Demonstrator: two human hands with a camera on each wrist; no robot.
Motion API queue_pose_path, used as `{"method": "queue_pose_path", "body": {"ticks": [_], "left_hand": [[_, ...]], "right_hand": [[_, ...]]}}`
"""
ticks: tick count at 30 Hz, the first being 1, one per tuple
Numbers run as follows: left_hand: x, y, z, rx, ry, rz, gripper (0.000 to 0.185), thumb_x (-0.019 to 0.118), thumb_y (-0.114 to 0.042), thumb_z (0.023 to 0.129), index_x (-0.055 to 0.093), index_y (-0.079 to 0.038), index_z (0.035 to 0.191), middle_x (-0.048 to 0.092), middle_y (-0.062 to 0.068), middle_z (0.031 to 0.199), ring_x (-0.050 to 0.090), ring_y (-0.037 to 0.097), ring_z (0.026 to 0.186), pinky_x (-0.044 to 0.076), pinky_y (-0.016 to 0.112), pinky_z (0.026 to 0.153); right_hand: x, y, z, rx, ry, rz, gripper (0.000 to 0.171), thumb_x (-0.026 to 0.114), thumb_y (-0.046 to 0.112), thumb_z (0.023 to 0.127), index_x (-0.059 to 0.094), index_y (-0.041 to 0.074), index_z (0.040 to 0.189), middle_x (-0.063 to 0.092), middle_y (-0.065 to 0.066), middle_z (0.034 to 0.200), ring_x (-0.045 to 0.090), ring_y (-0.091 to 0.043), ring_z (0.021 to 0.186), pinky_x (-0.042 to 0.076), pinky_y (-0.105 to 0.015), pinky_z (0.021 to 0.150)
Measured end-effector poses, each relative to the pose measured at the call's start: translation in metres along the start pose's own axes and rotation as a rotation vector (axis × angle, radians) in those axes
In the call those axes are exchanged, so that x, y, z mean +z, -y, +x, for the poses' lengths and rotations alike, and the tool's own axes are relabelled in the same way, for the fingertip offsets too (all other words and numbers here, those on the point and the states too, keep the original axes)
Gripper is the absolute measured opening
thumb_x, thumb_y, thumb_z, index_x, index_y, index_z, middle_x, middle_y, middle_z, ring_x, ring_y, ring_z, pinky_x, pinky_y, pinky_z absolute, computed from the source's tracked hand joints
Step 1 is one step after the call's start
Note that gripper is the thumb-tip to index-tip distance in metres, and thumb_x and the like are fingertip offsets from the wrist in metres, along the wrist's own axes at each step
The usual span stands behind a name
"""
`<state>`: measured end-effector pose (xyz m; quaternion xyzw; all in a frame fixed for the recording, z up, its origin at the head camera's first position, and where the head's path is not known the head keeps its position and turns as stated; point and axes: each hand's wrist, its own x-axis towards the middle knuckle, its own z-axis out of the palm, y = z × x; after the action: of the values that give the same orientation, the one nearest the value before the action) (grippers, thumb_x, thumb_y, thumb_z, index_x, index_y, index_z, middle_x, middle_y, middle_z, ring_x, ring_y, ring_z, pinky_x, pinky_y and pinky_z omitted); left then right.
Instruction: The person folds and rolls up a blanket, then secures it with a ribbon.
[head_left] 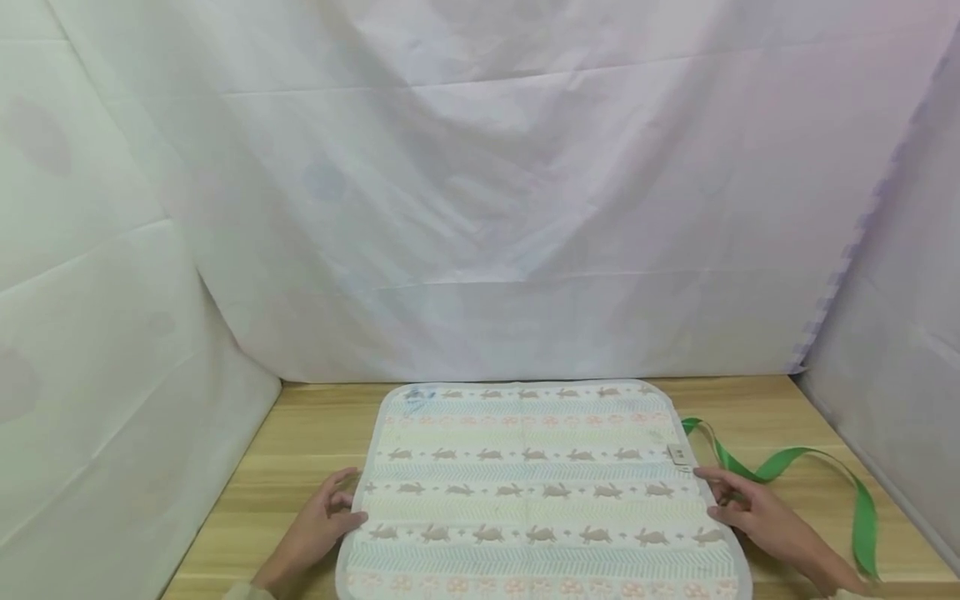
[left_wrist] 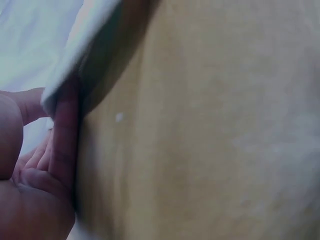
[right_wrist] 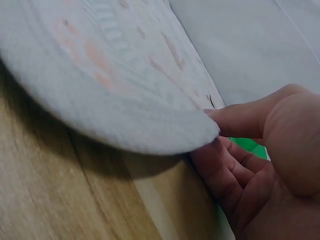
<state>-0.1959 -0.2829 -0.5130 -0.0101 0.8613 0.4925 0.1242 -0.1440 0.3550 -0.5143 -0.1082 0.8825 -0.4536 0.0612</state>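
Note:
A white quilted pad (head_left: 525, 508) with rounded corners, pale border and rows of brown rabbits lies spread on the wooden table. At its left edge, my left hand (head_left: 322, 521) pinches the border, thumb above and fingers beneath. The left wrist view shows the pad's edge (left_wrist: 75, 60) raised a little over the wood, with a finger under it. On the opposite side my right hand (head_left: 757, 512) grips the right edge the same way. In the right wrist view the pad's border (right_wrist: 150, 132) lifts off the table, and shadow falls below it.
A green ribbon (head_left: 795, 454) trails in loops over the table right of the pad, behind my right hand. A small label (head_left: 678, 454) sits at the pad's right border. White cloth (head_left: 525, 208) hangs around the back and both sides of the wooden table (head_left: 255, 492).

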Motion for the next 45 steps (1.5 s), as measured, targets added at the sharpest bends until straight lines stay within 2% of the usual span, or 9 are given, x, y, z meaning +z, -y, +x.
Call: {"method": "queue_pose_path", "body": {"ticks": [5,9,13,18,22,28,32,40,45], "left_hand": [[0.002,-0.002,-0.003,-0.026,-0.08,0.056,0.068,0.076,-0.012,0.084,0.043,-0.011,0.144,0.07,0.001,0.094,0.064,0.016,0.091,0.05,0.036,0.083],[0.0,-0.004,-0.007,-0.009,-0.113,0.169,0.067,0.075,-0.017,0.086,0.043,-0.007,0.143,0.067,0.0,0.094,0.064,0.018,0.096,0.052,0.043,0.085],[0.001,-0.018,-0.012,0.027,-0.153,0.312,0.064,0.071,-0.018,0.089,0.042,-0.002,0.143,0.066,0.008,0.105,0.064,0.027,0.101,0.053,0.048,0.084],[0.02,-0.045,-0.019,0.141,-0.232,0.492,0.059,0.072,-0.016,0.087,0.049,0.0,0.139,0.06,0.022,0.123,0.058,0.041,0.111,0.05,0.058,0.088],[0.046,-0.06,-0.023,0.265,-0.248,0.554,0.056,0.076,-0.016,0.084,0.056,-0.003,0.134,0.059,0.021,0.126,0.055,0.041,0.118,0.046,0.058,0.097],[0.085,-0.087,-0.03,0.408,-0.141,0.553,0.057,0.076,-0.018,0.085,0.054,-0.008,0.137,0.056,0.014,0.133,0.052,0.034,0.125,0.045,0.054,0.101],[0.111,-0.105,-0.03,0.504,-0.031,0.583,0.058,0.072,-0.022,0.088,0.051,-0.011,0.141,0.053,0.012,0.139,0.051,0.03,0.128,0.043,0.051,0.104],[0.168,-0.143,-0.035,0.591,0.25,0.642,0.057,0.067,-0.03,0.093,0.046,-0.021,0.146,0.047,0.004,0.148,0.046,0.022,0.136,0.041,0.041,0.109],[0.199,-0.156,-0.034,0.832,0.34,0.746,0.057,0.067,-0.034,0.094,0.046,-0.019,0.145,0.048,0.005,0.148,0.046,0.017,0.135,0.044,0.031,0.106]], "right_hand": [[-0.001,0.005,0.004,0.078,0.006,-0.014,0.052,0.062,0.013,0.097,0.044,-0.011,0.139,0.055,-0.008,0.099,0.047,-0.001,0.083,0.043,-0.023,0.064],[-0.003,0.01,0.007,0.142,0.017,0.01,0.057,0.064,0.014,0.096,0.042,-0.011,0.142,0.057,-0.011,0.101,0.05,0.0,0.085,0.046,-0.023,0.067],[-0.007,0.014,0.009,0.189,0.045,0.069,0.062,0.064,0.015,0.096,0.036,-0.012,0.144,0.058,-0.014,0.102,0.056,-0.005,0.083,0.051,-0.027,0.065],[-0.014,0.019,0.011,0.291,0.0,0.043,0.058,0.06,0.019,0.099,0.037,-0.01,0.144,0.066,-0.013,0.1,0.06,-0.014,0.075,0.054,-0.031,0.061],[-0.017,0.023,0.015,0.309,-0.072,-0.029,0.048,0.055,0.02,0.102,0.045,-0.008,0.14,0.063,-0.008,0.088,0.055,-0.012,0.071,0.051,-0.028,0.059],[-0.027,0.03,0.022,0.257,-0.118,-0.01,0.045,0.053,0.02,0.103,0.048,-0.009,0.137,0.059,-0.009,0.082,0.053,-0.012,0.068,0.048,-0.029,0.057],[-0.033,0.035,0.032,0.232,-0.119,-0.024,0.044,0.052,0.021,0.104,0.049,-0.009,0.136,0.066,-0.013,0.095,0.06,-0.012,0.075,0.052,-0.029,0.062],[-0.036,0.043,0.056,0.188,-0.061,0.047,0.054,0.051,0.028,0.105,0.043,-0.011,0.141,0.062,-0.028,0.124,0.069,-0.023,0.101,0.057,-0.033,0.082],[-0.037,0.043,0.071,0.228,-0.005,0.088,0.065,0.048,0.041,0.104,0.036,-0.005,0.148,0.048,-0.029,0.143,0.055,-0.039,0.124,0.051,-0.048,0.096]]}}
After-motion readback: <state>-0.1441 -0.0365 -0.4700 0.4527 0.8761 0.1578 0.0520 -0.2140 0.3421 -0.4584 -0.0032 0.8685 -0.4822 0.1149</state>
